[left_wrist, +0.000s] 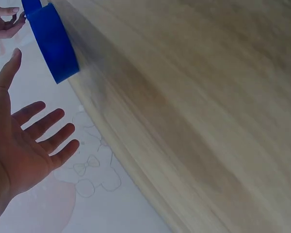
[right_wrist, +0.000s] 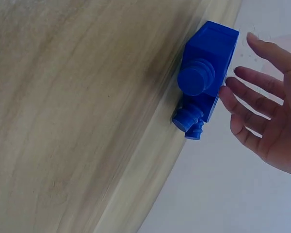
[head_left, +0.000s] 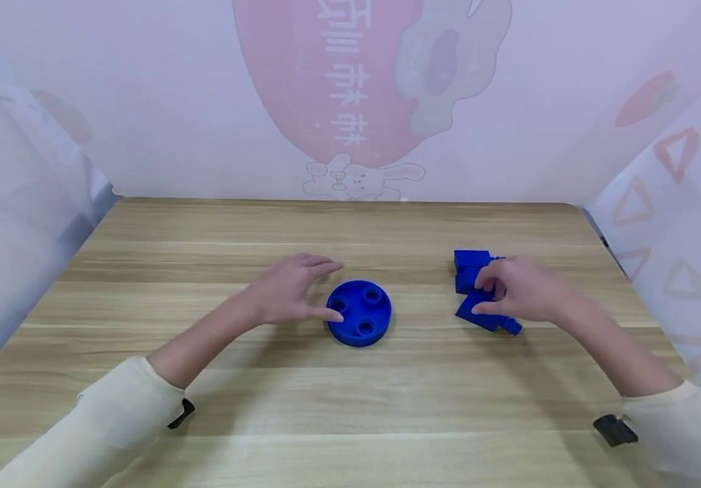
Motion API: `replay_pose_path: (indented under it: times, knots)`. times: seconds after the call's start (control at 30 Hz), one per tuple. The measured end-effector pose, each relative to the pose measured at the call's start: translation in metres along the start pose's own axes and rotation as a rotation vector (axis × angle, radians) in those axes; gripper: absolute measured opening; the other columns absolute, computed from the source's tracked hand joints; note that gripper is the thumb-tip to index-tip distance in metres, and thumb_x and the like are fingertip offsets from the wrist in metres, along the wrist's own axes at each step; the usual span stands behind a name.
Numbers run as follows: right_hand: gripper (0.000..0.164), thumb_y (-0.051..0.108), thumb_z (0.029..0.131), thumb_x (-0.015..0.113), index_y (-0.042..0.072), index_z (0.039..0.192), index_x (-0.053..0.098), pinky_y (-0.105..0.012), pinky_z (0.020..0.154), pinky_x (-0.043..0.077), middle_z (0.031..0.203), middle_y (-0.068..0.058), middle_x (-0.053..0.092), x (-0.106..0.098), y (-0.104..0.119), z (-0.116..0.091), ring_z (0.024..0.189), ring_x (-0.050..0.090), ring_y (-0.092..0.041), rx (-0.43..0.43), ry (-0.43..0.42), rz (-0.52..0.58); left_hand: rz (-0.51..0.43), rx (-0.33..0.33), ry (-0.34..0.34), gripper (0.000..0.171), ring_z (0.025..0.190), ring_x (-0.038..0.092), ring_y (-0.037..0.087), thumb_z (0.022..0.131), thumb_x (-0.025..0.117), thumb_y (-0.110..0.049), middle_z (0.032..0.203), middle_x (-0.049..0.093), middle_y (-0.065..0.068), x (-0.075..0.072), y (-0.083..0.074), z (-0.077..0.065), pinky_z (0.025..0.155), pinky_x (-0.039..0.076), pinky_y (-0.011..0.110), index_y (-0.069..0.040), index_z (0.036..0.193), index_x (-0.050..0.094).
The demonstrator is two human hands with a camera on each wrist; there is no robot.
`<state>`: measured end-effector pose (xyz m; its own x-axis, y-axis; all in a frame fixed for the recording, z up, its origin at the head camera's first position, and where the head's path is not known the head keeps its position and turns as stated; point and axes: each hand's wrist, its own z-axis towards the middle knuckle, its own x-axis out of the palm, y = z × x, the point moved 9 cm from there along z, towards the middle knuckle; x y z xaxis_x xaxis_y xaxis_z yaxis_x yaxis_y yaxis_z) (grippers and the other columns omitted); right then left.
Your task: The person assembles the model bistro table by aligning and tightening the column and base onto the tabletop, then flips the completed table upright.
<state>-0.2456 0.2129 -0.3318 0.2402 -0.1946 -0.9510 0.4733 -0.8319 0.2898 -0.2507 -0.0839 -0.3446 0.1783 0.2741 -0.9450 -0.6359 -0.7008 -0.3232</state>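
A round blue disc (head_left: 355, 324) with a raised rim and three hollow sockets lies on the table. My left hand (head_left: 286, 288) hovers at its left side, fingers extended, the thumb tip overlapping the rim in the head view. In the left wrist view that hand (left_wrist: 24, 150) has spread fingers and nothing in them. Several blue blocks (head_left: 471, 261) with ribbed round pegs lie to the right of the disc. Over them reaches my right hand (head_left: 524, 288), thumb and fingers apart. The right wrist view shows its loosely bent fingers close beside a blue block (right_wrist: 211, 46).
The wood-grain table (head_left: 350, 407) extends on all sides of the pieces. A pale printed curtain (head_left: 192, 102) hangs behind its far edge, with more sheeting at left and right. Black straps (head_left: 615, 430) show at both cream sleeves (head_left: 100, 420).
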Motion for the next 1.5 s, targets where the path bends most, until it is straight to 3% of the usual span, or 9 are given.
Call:
replay_pose_path:
  times: [0.33, 0.63, 0.8, 0.9, 1.13, 1.3, 1.5]
  knots:
    - [0.045, 0.037, 0.085, 0.087, 0.005, 0.113, 0.074, -0.043, 0.074, 0.058, 0.092, -0.002, 0.070, 0.016, 0.004, 0.003, 0.084, 0.064, -0.020, 0.032, 0.053, -0.122, -0.024, 0.064, 0.034, 0.085, 0.132, 0.057, 0.039, 0.079, 0.085, -0.055, 0.138, 0.063, 0.023, 0.017, -0.008, 0.006, 0.111, 0.044, 0.056, -0.001, 0.141, 0.062]
    - [0.038, 0.031, 0.085, 0.087, 0.005, 0.109, 0.074, -0.034, 0.064, 0.052, 0.085, 0.001, 0.064, 0.017, 0.007, 0.004, 0.075, 0.059, -0.015, 0.026, 0.031, -0.106, -0.110, 0.077, 0.024, 0.087, 0.124, 0.062, 0.036, 0.073, 0.091, -0.052, 0.129, 0.069, 0.016, 0.018, -0.004, 0.005, 0.108, 0.047, 0.054, 0.000, 0.137, 0.064]
    - [0.034, 0.026, 0.085, 0.087, 0.003, 0.106, 0.074, -0.033, 0.062, 0.050, 0.080, 0.001, 0.063, 0.007, 0.013, 0.005, 0.071, 0.056, -0.014, 0.000, -0.004, -0.052, -0.128, 0.067, -0.003, 0.084, 0.119, 0.063, 0.034, 0.070, 0.093, -0.051, 0.124, 0.070, 0.013, 0.018, -0.004, 0.004, 0.105, 0.050, 0.051, -0.001, 0.132, 0.068]
    - [0.033, 0.023, 0.085, 0.087, 0.001, 0.107, 0.074, -0.032, 0.064, 0.051, 0.079, 0.001, 0.064, -0.006, 0.022, 0.007, 0.071, 0.057, -0.013, -0.028, -0.057, 0.023, -0.126, 0.059, -0.007, 0.084, 0.120, 0.063, 0.034, 0.070, 0.094, -0.051, 0.125, 0.070, 0.014, 0.018, -0.005, 0.004, 0.104, 0.050, 0.052, -0.001, 0.132, 0.069]
    - [0.029, 0.011, 0.088, 0.082, 0.000, 0.113, 0.075, -0.026, 0.064, 0.050, 0.077, 0.000, 0.062, -0.027, 0.056, 0.023, 0.069, 0.057, -0.016, -0.140, -0.152, 0.340, -0.134, 0.035, -0.003, 0.084, 0.119, 0.063, 0.034, 0.069, 0.095, -0.049, 0.126, 0.070, 0.015, 0.017, -0.008, 0.002, 0.104, 0.050, 0.051, 0.001, 0.131, 0.068]
    - [0.027, 0.009, 0.089, 0.081, 0.001, 0.113, 0.073, -0.026, 0.075, 0.060, 0.092, -0.008, 0.071, -0.024, 0.066, 0.039, 0.082, 0.069, -0.021, -0.074, -0.137, 0.561, -0.136, 0.034, 0.003, 0.085, 0.118, 0.063, 0.034, 0.069, 0.095, -0.049, 0.125, 0.071, 0.015, 0.016, -0.011, 0.003, 0.104, 0.050, 0.052, 0.001, 0.133, 0.067]
    - [0.031, 0.006, 0.089, 0.080, 0.000, 0.117, 0.069, -0.032, 0.085, 0.061, 0.108, -0.015, 0.067, -0.012, 0.074, 0.050, 0.096, 0.071, -0.028, -0.012, -0.089, 0.782, -0.159, 0.040, -0.011, 0.085, 0.116, 0.065, 0.032, 0.069, 0.096, -0.046, 0.122, 0.071, 0.013, 0.015, -0.011, 0.001, 0.105, 0.048, 0.052, 0.001, 0.134, 0.067]
